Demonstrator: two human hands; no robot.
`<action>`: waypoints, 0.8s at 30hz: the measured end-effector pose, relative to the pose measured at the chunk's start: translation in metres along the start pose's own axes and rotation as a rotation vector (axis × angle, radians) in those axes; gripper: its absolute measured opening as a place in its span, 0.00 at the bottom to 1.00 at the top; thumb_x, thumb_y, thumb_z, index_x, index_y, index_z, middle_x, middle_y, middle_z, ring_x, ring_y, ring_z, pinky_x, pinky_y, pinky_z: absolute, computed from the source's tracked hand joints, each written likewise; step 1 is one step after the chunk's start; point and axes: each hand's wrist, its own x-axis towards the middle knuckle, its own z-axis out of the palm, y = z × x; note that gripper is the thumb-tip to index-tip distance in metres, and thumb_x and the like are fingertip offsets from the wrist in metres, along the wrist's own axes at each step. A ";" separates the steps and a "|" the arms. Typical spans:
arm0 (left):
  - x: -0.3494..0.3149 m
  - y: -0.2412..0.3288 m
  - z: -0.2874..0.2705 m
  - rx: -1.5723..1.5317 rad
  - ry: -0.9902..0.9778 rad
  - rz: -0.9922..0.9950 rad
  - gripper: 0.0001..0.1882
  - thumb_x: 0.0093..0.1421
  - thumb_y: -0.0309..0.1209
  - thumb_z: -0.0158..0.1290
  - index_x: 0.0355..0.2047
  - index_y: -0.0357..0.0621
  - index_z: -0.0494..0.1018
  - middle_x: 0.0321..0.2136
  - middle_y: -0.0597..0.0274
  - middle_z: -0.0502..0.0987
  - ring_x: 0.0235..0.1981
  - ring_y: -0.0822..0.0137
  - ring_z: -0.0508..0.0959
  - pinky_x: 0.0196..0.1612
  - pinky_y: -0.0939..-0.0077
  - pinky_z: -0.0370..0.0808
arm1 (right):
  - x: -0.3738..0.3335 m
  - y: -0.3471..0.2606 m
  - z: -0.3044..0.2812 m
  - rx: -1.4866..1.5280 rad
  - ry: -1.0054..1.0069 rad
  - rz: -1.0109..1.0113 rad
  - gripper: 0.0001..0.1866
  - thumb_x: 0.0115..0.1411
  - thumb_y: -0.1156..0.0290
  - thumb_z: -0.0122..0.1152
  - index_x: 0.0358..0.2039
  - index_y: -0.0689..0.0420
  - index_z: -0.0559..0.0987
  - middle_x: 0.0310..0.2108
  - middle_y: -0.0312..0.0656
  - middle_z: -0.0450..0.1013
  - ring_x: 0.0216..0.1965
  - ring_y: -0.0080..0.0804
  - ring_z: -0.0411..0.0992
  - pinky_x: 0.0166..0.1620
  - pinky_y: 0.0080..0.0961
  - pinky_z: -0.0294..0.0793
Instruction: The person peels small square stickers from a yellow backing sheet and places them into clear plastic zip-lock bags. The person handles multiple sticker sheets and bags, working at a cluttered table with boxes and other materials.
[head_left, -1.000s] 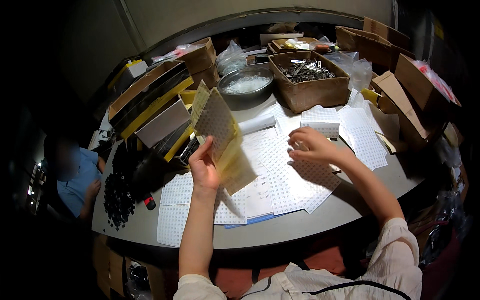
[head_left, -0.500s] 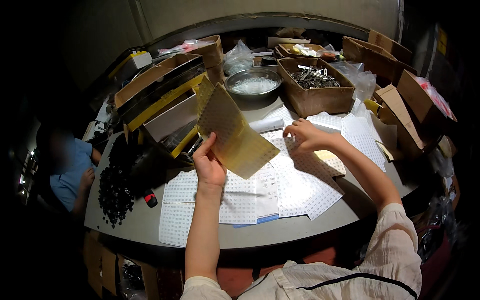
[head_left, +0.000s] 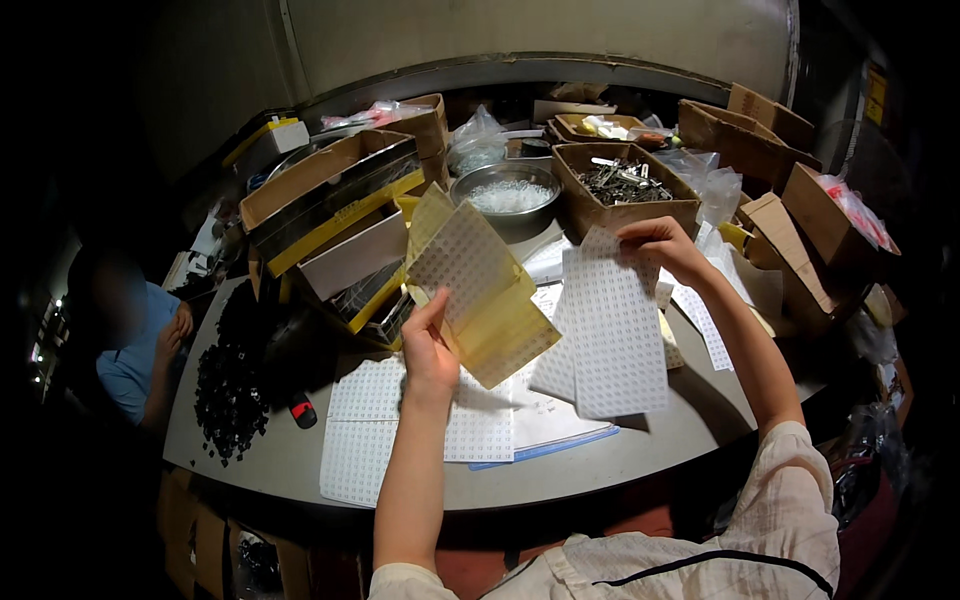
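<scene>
Grey table (head_left: 650, 455), one metal bowl (head_left: 535, 217), left hand (head_left: 431, 352) pinching yellowish sheets (head_left: 485, 295), right hand (head_left: 668, 248) pinching at least one white sheet (head_left: 618, 340)

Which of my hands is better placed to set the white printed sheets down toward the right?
Your right hand, I'd say: it holds the white printed sheets near their upper edge, while your left hand, farther left, holds yellowish printed sheets.

Yellowish sheets (head_left: 495, 305) in left fingers (head_left: 433, 306), white sheets (head_left: 618, 335) in right fingers (head_left: 645, 229)

Lit tabletop (head_left: 545, 482), black corners — fisheye bending
</scene>
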 end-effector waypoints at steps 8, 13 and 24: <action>-0.012 -0.010 0.015 0.148 0.030 0.046 0.19 0.61 0.25 0.59 0.53 0.40 0.73 0.48 0.62 0.79 0.51 0.66 0.78 0.60 0.68 0.70 | 0.019 0.030 -0.092 0.218 0.531 0.021 0.18 0.64 0.78 0.61 0.55 0.61 0.78 0.39 0.33 0.78 0.38 0.20 0.77 0.39 0.19 0.79; -0.009 -0.011 0.006 0.287 0.006 0.095 0.16 0.65 0.24 0.55 0.52 0.31 0.73 0.49 0.54 0.79 0.50 0.64 0.78 0.58 0.71 0.72 | 0.032 0.023 -0.097 0.211 0.596 0.088 0.23 0.63 0.81 0.53 0.59 0.62 0.75 0.46 0.37 0.77 0.45 0.26 0.76 0.47 0.29 0.81; -0.017 -0.011 0.019 0.309 0.010 0.081 0.15 0.66 0.24 0.55 0.50 0.29 0.73 0.47 0.52 0.79 0.47 0.64 0.80 0.54 0.71 0.74 | 0.057 0.034 -0.109 0.148 0.518 0.166 0.29 0.55 0.81 0.58 0.60 0.61 0.75 0.44 0.38 0.77 0.42 0.25 0.74 0.47 0.26 0.77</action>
